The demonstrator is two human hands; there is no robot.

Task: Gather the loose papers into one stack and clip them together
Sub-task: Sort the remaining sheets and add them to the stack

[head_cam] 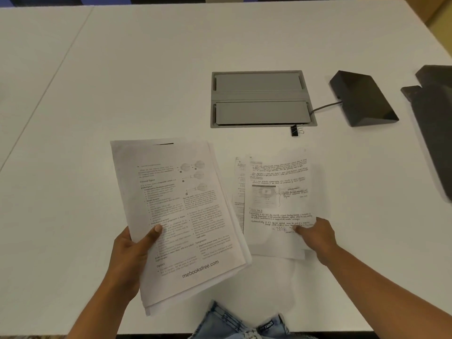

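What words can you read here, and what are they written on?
"mebooksfree.com": bottom of the printed stack held in the left hand.
"Clinical Types", "Optics": headings on that page, faint.
Handwritten sheets under the right hand: too blurred.
Jeans label: upside down, unclear.

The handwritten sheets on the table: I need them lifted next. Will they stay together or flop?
The handwritten sheets lie offset, so they will probably fan apart. Thin loose paper, likely to droop from one edge. The right hand pressing them could slide them on the smooth table.

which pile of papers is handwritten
The white sheets lying on the table under the right hand; the printed stack held up by the left hand has typed text and diagrams.
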